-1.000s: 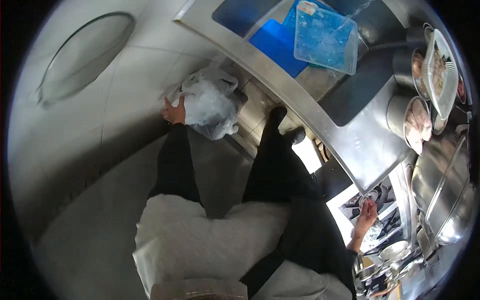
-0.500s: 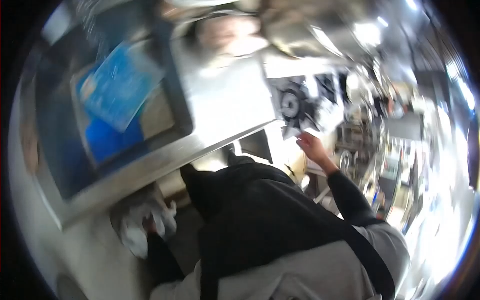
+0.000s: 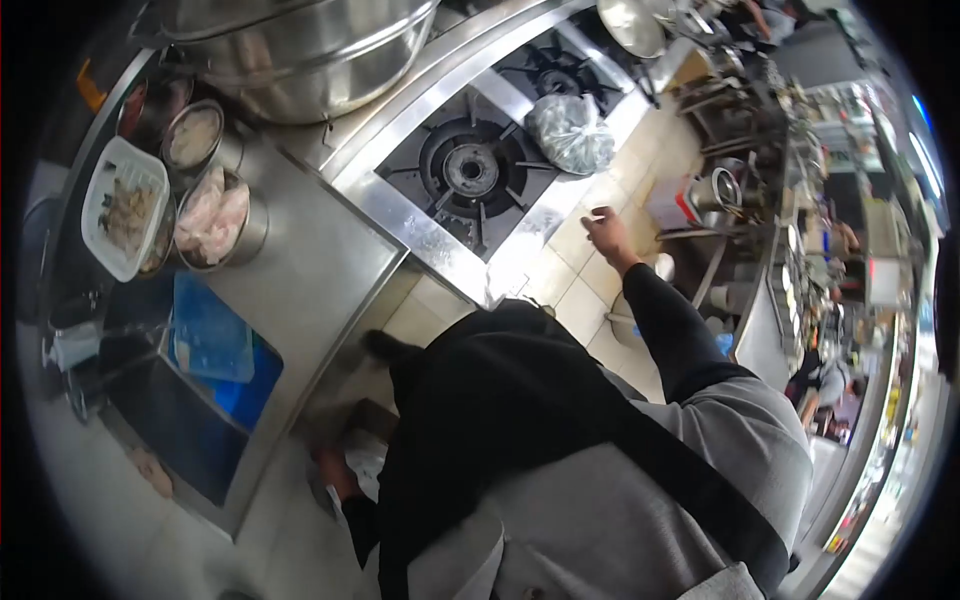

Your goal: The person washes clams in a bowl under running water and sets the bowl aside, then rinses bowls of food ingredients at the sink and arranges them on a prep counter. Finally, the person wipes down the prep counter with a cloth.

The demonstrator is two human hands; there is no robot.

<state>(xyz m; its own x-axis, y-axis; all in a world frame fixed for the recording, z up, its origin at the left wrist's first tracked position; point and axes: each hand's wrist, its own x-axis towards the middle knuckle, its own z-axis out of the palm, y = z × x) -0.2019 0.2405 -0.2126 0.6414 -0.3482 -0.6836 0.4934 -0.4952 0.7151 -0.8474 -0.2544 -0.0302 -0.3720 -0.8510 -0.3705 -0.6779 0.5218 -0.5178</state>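
My right hand (image 3: 607, 236) is over the tiled floor beside the stove (image 3: 470, 168), its fingers apart and holding nothing. Nearest to it, a knotted clear plastic bag (image 3: 572, 133) with pale contents rests on the stove's edge. Low at the left, my left hand (image 3: 333, 468) is down beside the counter, against a crumpled clear plastic bag (image 3: 366, 468). Blur and the bag hide its fingers, so its grip cannot be made out.
A steel counter (image 3: 300, 245) bears a pot of raw meat (image 3: 212, 222) and a white basket of food (image 3: 127, 210). Blue trays (image 3: 212, 330) lie in the sink. A large steel pot (image 3: 300, 60) stands behind. Several people, including one person (image 3: 830, 385), are at the right.
The view has swung right, bringing the stove to the middle. My right hand has moved off the stove's edge and its fingers have spread. My left hand remains low by the crumpled bag.
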